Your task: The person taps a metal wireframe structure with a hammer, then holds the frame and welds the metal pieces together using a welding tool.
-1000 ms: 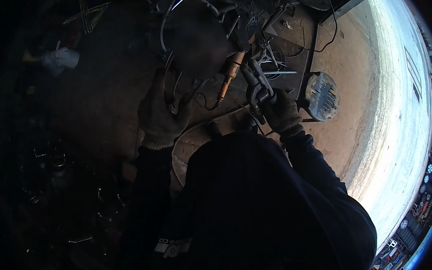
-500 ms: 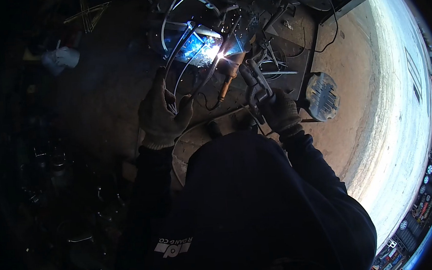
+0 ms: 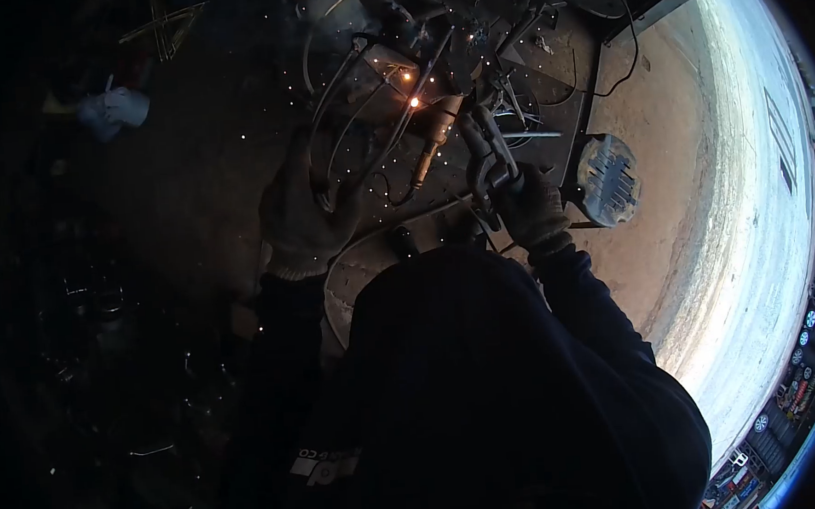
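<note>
My left hand [image 3: 306, 209], in a work glove, is closed around the lower ends of thin curved metal rods [image 3: 356, 119] that form part of a bent-rod frame. My right hand [image 3: 531, 209], also gloved, grips a metal tool like locking pliers [image 3: 492, 153], its jaws pointing away from me. Between the hands lies a tapered, copper-coloured tool with an orange handle [image 3: 427, 161]. A small orange-hot spot [image 3: 415, 102] glows on the rods near its wide end, and a second one sits just above. Bright sparks are scattered around. The gloved fingertips are dim in shadow.
Metal scraps and rods [image 3: 515, 111] clutter the dark work table. A round, patched stool seat [image 3: 609, 181] stands right of my right hand. A cable [image 3: 636, 49] hangs at upper right. A whitish container [image 3: 116, 111] is at far left. Bright ground [image 3: 746, 200] lies outside.
The bright blue-white welding arc has gone out, leaving glowing orange spots and flying sparks. The scene is darker. Both hands stay nearly in place; the pliers-like tool has shifted very slightly.
</note>
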